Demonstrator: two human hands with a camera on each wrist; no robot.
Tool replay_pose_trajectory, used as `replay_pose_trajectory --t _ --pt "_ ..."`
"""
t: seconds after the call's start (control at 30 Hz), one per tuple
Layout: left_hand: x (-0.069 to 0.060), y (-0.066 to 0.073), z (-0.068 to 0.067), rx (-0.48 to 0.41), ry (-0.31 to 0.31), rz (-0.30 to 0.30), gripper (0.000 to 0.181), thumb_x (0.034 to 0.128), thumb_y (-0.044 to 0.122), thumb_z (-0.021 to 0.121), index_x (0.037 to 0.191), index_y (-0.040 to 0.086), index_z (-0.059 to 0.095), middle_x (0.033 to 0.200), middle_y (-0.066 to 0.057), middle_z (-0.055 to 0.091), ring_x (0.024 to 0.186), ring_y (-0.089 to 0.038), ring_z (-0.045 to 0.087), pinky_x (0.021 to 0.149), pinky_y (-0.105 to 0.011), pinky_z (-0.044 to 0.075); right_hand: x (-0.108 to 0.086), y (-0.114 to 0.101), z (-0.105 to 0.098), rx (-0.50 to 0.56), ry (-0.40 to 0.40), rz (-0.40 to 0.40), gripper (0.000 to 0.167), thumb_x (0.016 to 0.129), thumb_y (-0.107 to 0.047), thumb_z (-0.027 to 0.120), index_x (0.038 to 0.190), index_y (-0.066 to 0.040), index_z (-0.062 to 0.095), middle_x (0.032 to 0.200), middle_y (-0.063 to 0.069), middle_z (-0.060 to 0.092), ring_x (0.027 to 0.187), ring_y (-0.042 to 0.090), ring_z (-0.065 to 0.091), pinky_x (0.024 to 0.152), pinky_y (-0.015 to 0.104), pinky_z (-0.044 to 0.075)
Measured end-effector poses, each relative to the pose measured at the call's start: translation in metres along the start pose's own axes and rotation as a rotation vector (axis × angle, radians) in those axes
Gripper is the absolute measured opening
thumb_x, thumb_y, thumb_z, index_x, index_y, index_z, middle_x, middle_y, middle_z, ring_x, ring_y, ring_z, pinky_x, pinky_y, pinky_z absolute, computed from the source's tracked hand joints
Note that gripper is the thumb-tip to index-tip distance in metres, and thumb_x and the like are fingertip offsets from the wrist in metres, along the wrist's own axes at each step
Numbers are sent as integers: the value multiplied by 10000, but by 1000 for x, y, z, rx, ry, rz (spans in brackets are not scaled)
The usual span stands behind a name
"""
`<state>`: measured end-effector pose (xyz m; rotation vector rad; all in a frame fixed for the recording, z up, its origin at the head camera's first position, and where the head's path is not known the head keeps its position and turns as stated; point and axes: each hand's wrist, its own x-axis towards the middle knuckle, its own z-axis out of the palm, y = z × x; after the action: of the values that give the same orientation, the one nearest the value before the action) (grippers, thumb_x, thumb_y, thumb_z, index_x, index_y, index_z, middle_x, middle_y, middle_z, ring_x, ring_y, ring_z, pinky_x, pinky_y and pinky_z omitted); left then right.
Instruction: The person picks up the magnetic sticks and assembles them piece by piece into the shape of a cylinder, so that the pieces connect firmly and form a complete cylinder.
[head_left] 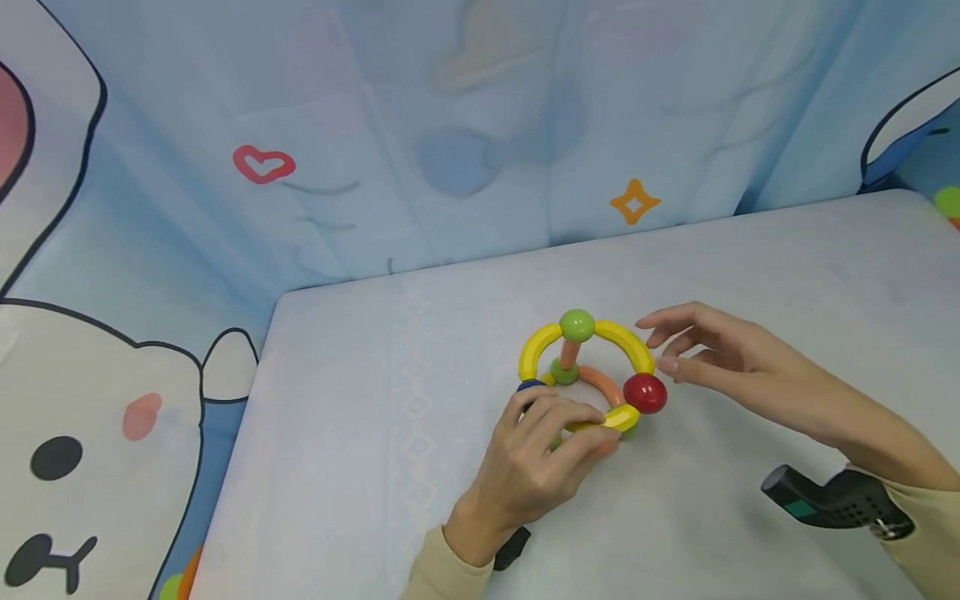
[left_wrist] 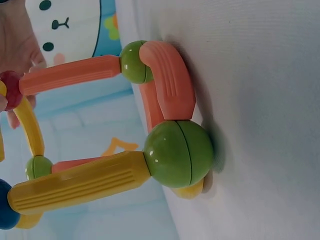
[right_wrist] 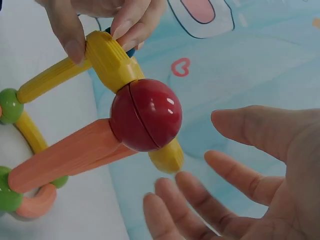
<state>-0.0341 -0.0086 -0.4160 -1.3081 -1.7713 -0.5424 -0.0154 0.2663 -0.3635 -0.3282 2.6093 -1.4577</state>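
A toy frame of curved and straight rods joined by balls stands on the table. Its upper ring has yellow curved rods, a green ball (head_left: 577, 325), a red ball (head_left: 645, 393) and a blue ball (left_wrist: 7, 206), the last mostly covered in the head view. My left hand (head_left: 536, 450) pinches the near yellow curved rod (right_wrist: 111, 61) between thumb and fingers. Orange rods (left_wrist: 72, 75) and a yellow rod (left_wrist: 80, 182) run down to green balls (left_wrist: 179, 154) at the base. My right hand (head_left: 731, 354) is beside the red ball, fingers spread and holding nothing.
The table (head_left: 337, 433) has a pale cloth and ends at a blue printed curtain (head_left: 465, 167) behind. A large white cartoon animal (head_left: 112, 458) is printed on the cloth at left. A black device (head_left: 836, 500) sits on my right wrist.
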Motion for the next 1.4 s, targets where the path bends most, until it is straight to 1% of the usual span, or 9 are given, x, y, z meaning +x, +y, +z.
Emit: replay_pose_trajectory --t 0.13,0.27,0.43,0.57,0.67,0.97,1.1,1.3,1.4 --pt "0 0 0 -1 -5 3 139 864 305 891 919 216 798 990 46 724 951 -101 669 991 -304 506 -2 -7 2 -47 62 -88 395 995 -40 701 1355 -179 619 1295 -11 596 1057 91 608 836 179 533" --pt "1 0 1 -5 -12 7 146 864 306 891 922 209 799 997 42 729 961 -109 670 1011 -317 505 -5 -15 6 -153 116 -257 506 841 30 845 1255 -214 687 1214 -81 613 1065 53 573 864 112 485" --pt "1 -1 1 5 6 25 134 891 313 865 906 208 784 994 39 729 967 -119 668 1010 -315 502 -6 -24 11 -278 111 -415 630 673 -25 975 1188 -292 728 1178 -135 605 1087 30 532 865 109 486" --pt "1 -1 1 7 16 27 153 866 306 888 894 207 775 1002 35 730 987 -130 670 991 -315 496 -6 -24 16 -315 92 -520 369 854 -402 855 1183 -293 729 1187 -113 601 1125 54 506 918 92 455" --pt "1 -2 1 10 10 23 190 824 304 922 889 208 772 1012 30 732 998 -137 671 988 -322 494 -5 -24 21 -350 101 -600 419 961 -609 582 1143 -268 742 1169 -107 606 1132 85 480 927 105 421" --pt "-1 -3 -3 19 10 11 238 786 335 942 908 216 774 1028 26 723 996 -130 665 1005 -333 500 0 -24 33 -460 138 -748 432 1061 -566 446 987 -252 733 1068 -121 625 1027 119 492 890 262 346" --pt "-5 -8 -13 -90 24 -108 415 729 314 986 1022 135 752 1100 -47 675 1027 -192 636 977 -324 508 1 -24 33 -477 133 -761 434 1074 -554 430 999 -250 731 1068 -121 628 1013 119 502 883 272 344" --pt "-17 -22 -33 -449 -67 -473 693 738 82 964 1317 35 587 1282 -164 502 1152 -282 561 966 -330 536 0 -23 34 -509 128 -756 472 1077 -564 405 1020 -237 740 1078 -116 640 1024 131 517 902 281 348" --pt "-21 -27 -37 -552 -131 -587 649 800 43 915 1358 55 584 1286 -138 505 1141 -260 580 941 -334 554 0 -23 34 -506 127 -754 469 1078 -563 404 1031 -237 737 1082 -115 639 1029 129 515 896 275 346"
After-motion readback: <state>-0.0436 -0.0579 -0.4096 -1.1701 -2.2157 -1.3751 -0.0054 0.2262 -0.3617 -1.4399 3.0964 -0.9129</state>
